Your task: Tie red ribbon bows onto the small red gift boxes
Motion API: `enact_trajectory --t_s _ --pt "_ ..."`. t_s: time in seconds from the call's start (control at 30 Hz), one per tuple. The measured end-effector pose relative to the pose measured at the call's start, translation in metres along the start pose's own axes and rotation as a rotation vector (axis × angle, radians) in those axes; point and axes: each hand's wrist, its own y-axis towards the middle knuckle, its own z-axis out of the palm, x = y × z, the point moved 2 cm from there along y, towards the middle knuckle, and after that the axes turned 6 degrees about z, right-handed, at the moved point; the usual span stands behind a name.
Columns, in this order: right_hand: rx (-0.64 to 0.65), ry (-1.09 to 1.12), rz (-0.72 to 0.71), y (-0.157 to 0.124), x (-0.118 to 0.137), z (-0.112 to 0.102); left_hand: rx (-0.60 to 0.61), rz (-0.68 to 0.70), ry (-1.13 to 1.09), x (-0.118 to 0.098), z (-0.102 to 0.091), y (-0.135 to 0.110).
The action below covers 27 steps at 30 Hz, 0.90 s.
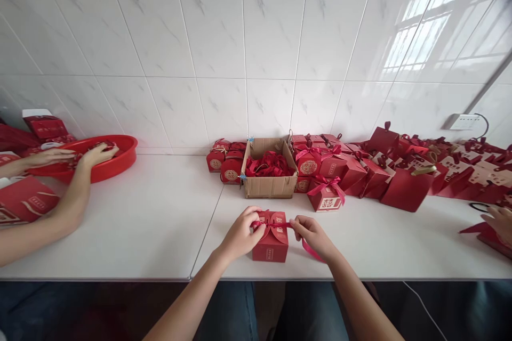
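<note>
In front of me on the white table stands a red gift box (269,251) with a petal-folded top and pale printing. A red ribbon (280,225) runs across that top. My left hand (245,230) is at the box's upper left corner, thumb and fingers closed on the ribbon near its middle. To the right of the box, my right hand (311,232) pinches the ribbon, which is drawn fairly straight between both hands. A loose end of it hangs below my right hand onto the table. Part of the box top is hidden by my left fingers.
Behind the box sits a cardboard carton (269,187) of red ribbons. A bow-tied box (326,198) stands right of it, before many red boxes. At left, a co-worker's hands (96,154) reach into a red basin (116,169); another person's hand (500,221) is at far right.
</note>
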Motion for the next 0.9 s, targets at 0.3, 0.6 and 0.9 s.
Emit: enact_trajectory --t_s 0.3,0.6,0.9 --pt "0.073 0.139 0.064 0.010 -0.011 0.027 -0.080 0.010 -0.039 0.005 0.009 -0.003" --pt "0.089 0.205 0.095 0.014 -0.020 0.028 -0.076 -0.012 -0.095 0.008 0.008 -0.002" --pt "0.123 0.284 0.083 0.011 -0.020 0.026 -0.121 -0.026 -0.098 0.015 0.006 0.002"
